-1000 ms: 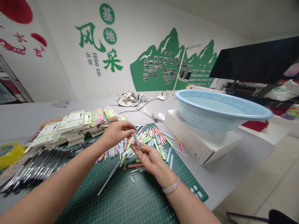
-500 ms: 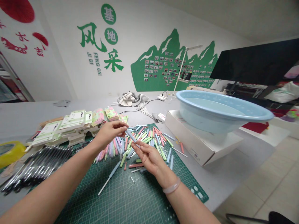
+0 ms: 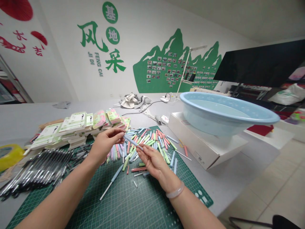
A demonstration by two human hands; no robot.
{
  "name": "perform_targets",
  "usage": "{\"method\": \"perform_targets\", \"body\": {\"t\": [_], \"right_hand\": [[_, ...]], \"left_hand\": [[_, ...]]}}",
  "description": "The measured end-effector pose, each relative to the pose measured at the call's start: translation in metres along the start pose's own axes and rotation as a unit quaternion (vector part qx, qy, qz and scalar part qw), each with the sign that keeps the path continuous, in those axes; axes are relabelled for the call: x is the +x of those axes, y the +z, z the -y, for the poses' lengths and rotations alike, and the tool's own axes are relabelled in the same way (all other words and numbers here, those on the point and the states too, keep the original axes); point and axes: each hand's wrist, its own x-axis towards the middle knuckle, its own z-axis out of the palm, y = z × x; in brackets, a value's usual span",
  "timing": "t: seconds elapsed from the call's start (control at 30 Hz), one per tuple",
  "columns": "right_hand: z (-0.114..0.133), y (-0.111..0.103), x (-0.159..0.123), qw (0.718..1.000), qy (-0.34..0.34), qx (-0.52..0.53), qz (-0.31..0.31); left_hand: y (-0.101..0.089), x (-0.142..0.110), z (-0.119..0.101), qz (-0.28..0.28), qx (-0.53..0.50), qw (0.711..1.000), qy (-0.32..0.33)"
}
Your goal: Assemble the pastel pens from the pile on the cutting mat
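Observation:
Between my two hands is a light blue pen barrel (image 3: 131, 140), held slanting down to the right. My left hand (image 3: 105, 142) is closed, with thumb and fingertips on its upper left end. My right hand (image 3: 152, 163) pinches the lower right end. Just behind and under them lies a loose heap of pen parts (image 3: 156, 140) in pink, green, blue and purple, with thin white sticks among them. A blue pen piece with a white rod (image 3: 113, 179) rests alone on the green cutting mat (image 3: 114, 213). Close to it is a small clear bit (image 3: 135, 183).
Black pens (image 3: 44, 168) lie in a row at the left, beside yellow tape (image 3: 10, 154). Stacked card boxes (image 3: 71, 124) stand behind them. A blue basin (image 3: 214, 125) sits on a white box (image 3: 190, 143) at the right. Crumpled cloth (image 3: 133, 101) and a cable (image 3: 143, 109) lie farther back.
My left hand has shifted a little left and away from the right hand, and more of the blue barrel shows between them. The barrel now lies flatter.

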Motion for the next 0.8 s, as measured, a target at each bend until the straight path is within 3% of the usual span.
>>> {"method": "perform_targets", "body": {"t": [0.3,0.4,0.53,0.6,0.67,0.73,0.8], "right_hand": [[0.001,0.003,-0.003,0.999,0.001,-0.025,-0.033],[0.001,0.005,-0.004,0.997,-0.029,-0.056,-0.044],[0.002,0.009,-0.005,0.99,-0.088,-0.098,-0.058],[0.002,0.011,-0.006,0.986,-0.106,-0.11,-0.061],[0.002,0.013,-0.007,0.984,-0.119,-0.118,-0.066],[0.003,0.015,-0.008,0.982,-0.128,-0.122,-0.07],[0.003,0.017,-0.009,0.98,-0.134,-0.127,-0.075]], "left_hand": [[0.0,-0.004,0.007,-0.02,-0.023,0.999,0.016],[-0.006,0.001,0.011,-0.032,-0.07,0.997,-0.023],[-0.001,0.001,0.022,0.039,-0.116,0.986,-0.116],[0.009,-0.002,0.027,0.081,-0.09,0.984,-0.128],[0.021,-0.007,0.029,0.104,-0.028,0.99,-0.095],[0.03,-0.012,0.029,0.107,0.073,0.992,-0.001],[0.036,-0.015,0.027,0.098,0.178,0.973,0.107]]}}
